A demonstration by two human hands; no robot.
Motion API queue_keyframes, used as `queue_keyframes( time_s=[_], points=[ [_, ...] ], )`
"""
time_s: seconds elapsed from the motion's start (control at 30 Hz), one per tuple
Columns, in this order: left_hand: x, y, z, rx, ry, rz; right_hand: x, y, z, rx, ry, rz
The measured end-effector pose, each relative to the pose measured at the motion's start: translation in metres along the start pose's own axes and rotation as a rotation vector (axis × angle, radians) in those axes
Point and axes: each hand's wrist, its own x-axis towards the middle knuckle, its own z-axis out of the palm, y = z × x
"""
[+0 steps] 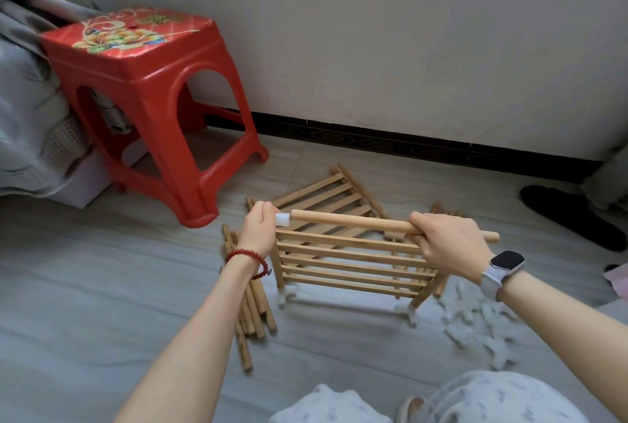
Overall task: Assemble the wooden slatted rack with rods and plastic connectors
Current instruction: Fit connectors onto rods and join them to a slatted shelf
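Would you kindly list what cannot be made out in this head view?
- How far the rod sits in the white connector: the left hand covers the connector's far side.
- The rod's middle, under the right hand.
- Loose connectors on the floor: too blurred to count.
- The slatted shelf's right legs, behind the right wrist.

left hand (259,229): raised, fingers curled, pinching | right hand (445,246): raised, fist closed, knuckles up

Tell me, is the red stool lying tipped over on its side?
No, the red stool stands upright on its legs on the floor.
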Motion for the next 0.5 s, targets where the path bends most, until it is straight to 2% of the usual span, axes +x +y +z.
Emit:
queue_keyframes(
  time_s=[0.23,0.4,0.5],
  points=[
    [0.0,-0.002,0.0,0.001,0.013,-0.004,0.002,0.001,0.001,-0.053,0.057,-0.069],
    [-0.001,-0.004,-0.001,0.015,0.012,-0.006,0.005,0.003,-0.012,-0.062,0.304,-0.173],
    [0.0,-0.004,0.0,0.016,0.015,-0.006,0.008,0.002,-0.018,-0.059,0.374,-0.207]
  ],
)
